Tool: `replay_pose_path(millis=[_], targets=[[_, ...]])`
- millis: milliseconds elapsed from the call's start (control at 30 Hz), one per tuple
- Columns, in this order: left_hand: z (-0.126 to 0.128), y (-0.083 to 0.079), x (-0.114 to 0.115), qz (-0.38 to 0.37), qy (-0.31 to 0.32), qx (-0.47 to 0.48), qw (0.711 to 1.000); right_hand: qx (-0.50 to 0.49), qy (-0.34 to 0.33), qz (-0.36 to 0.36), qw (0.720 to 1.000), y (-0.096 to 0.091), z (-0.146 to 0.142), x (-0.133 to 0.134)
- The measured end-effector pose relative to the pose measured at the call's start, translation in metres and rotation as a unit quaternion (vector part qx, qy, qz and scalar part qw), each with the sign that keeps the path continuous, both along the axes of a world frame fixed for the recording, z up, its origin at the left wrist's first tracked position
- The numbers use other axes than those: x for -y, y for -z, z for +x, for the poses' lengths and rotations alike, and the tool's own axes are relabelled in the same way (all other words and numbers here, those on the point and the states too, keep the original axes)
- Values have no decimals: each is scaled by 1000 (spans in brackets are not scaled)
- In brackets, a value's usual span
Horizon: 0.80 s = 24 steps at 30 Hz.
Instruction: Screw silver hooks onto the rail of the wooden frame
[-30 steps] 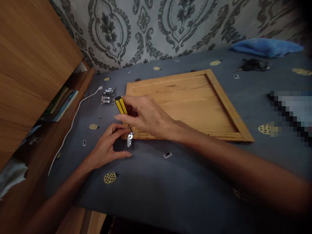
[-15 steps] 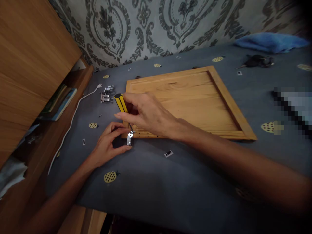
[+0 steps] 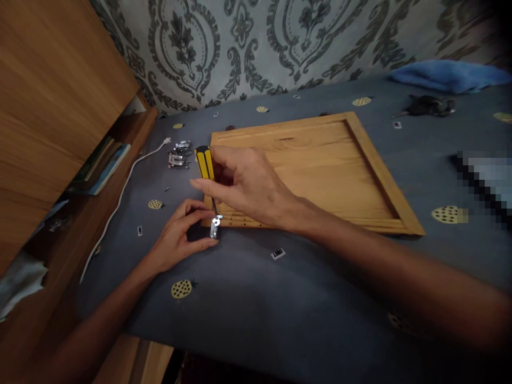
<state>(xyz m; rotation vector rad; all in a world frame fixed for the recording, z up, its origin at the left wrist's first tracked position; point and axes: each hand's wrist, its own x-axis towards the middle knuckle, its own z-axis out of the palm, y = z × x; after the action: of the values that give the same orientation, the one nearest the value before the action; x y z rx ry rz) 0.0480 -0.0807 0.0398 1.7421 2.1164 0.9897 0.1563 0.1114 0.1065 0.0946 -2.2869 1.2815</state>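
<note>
My right hand (image 3: 248,186) is wrapped round a screwdriver with a yellow and black handle (image 3: 205,161), its tip pointing down at a small metal bracket (image 3: 215,226). My left hand (image 3: 178,236) pinches that bracket between thumb and fingers. The bracket sits against the near left corner of a wooden framed panel (image 3: 320,165) that lies flat on a grey bedsheet with pineapple prints.
More metal hardware (image 3: 178,156) lies left of the panel beside a white cable (image 3: 120,194). A wooden shelf unit with books (image 3: 100,168) stands at the left. A blue cloth (image 3: 448,74) and a dark object (image 3: 428,105) lie far right, below patterned wallpaper.
The screwdriver handle has tilted slightly more upright. Both hands stay at the panel's corner; the view has shifted a little.
</note>
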Motion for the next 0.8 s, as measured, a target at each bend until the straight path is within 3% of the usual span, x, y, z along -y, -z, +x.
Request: replay_pose_path(millis=[433,800], targets=[[0,1,0,-7,-16,12,1000,-2,-10,18,1000,6,-1,0],[-2,4,1,-7,-22,-19,1000,-4,-105,87,991,-4,3,-3]])
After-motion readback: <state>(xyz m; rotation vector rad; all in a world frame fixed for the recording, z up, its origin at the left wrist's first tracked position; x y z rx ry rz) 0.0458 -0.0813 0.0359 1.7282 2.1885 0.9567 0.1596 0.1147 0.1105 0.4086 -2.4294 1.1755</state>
